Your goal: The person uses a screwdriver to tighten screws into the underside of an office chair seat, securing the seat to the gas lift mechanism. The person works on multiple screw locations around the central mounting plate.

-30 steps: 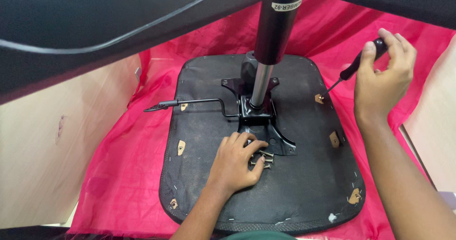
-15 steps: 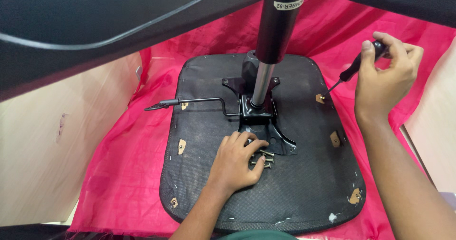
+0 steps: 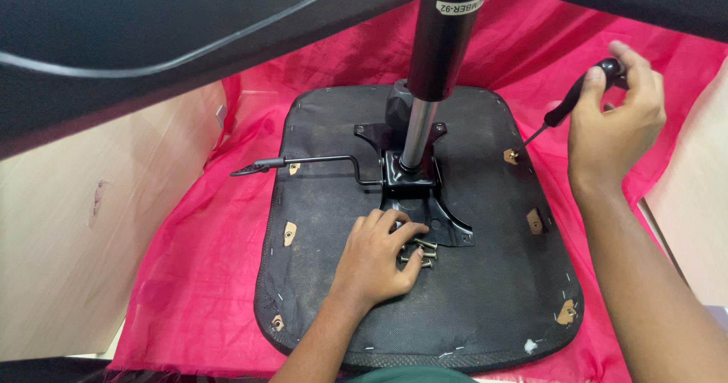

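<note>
An upturned black chair seat (image 3: 485,315) lies on a pink cloth. A black metal mechanism plate (image 3: 413,182) with a gas cylinder (image 3: 440,57) stands at its middle. My left hand (image 3: 375,258) rests on the seat beside the plate's near arm, fingertips on several loose brass bolts (image 3: 421,252). My right hand (image 3: 614,129) grips a black-handled screwdriver (image 3: 572,102), whose tip points at a brass fitting (image 3: 512,155) on the seat's right side.
A black lever (image 3: 303,161) sticks out left from the mechanism. The pink cloth (image 3: 205,277) covers the floor under the seat. Pale wooden panels (image 3: 83,224) stand left and right. A dark curved chair part (image 3: 152,42) overhangs the top.
My right hand has tilted the screwdriver slightly and shifted a little. My left hand stays on the bolts, barely moving.
</note>
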